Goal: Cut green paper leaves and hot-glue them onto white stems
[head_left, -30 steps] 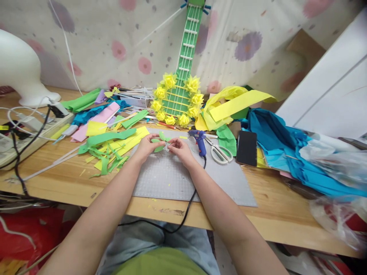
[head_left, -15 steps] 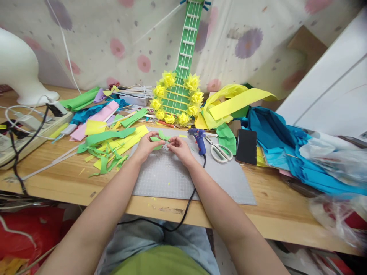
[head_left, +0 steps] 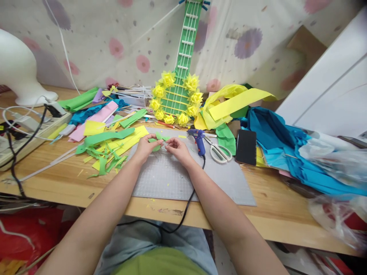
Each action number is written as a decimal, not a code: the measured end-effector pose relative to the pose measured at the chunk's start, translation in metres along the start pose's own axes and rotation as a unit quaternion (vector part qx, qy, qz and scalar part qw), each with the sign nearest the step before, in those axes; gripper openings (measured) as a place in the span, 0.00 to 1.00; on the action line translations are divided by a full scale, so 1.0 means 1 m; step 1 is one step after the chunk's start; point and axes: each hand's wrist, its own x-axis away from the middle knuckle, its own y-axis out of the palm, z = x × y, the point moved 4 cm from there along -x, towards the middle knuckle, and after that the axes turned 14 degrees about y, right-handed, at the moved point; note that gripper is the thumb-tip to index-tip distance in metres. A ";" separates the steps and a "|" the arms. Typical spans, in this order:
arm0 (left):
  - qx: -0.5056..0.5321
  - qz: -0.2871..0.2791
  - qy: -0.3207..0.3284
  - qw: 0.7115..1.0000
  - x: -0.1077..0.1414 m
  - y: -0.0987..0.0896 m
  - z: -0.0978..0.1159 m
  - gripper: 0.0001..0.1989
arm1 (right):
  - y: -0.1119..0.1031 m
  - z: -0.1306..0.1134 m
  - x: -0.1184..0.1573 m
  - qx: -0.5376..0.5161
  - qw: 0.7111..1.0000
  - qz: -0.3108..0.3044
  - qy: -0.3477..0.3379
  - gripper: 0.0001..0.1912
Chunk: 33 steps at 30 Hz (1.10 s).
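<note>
Green crepe-paper leaves (head_left: 162, 136) are pinched between the thumb and fingers of my left hand (head_left: 145, 147), above the grey cutting mat (head_left: 169, 179). Close beside it, the fingertips of my right hand (head_left: 180, 149) are pressed together at the right end of the leaves. A small pale bit shows between the two hands, too small to name. Just right of my right hand lies a blue glue gun (head_left: 197, 139), and white-handled scissors (head_left: 219, 152) rest next to it.
A green paper guitar (head_left: 176, 99) edged with yellow paper flowers leans at the back. Paper strips and green scraps (head_left: 109, 156) lie left; a phone (head_left: 246, 147) and blue crepe paper (head_left: 266, 126) lie right. The glue gun's black cord (head_left: 187, 208) hangs over the front edge.
The green leaves have turned and sit slightly lower between my fingers. My right hand's fingers have shifted a little. The things on the table have stayed put.
</note>
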 end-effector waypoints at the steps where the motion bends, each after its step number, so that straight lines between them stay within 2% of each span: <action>1: -0.001 0.000 0.000 1.000 0.000 0.000 0.000 0.19 | 0.000 0.000 0.000 0.002 1.000 0.000 0.002 0.11; 16: -0.009 0.004 -0.012 1.000 0.000 0.001 0.002 0.20 | -0.002 0.001 0.002 0.033 0.999 0.022 -0.009 0.09; 33: 0.006 0.015 -0.033 0.999 0.002 0.000 -0.001 0.22 | -0.002 0.003 -0.001 0.053 0.998 0.019 -0.025 0.09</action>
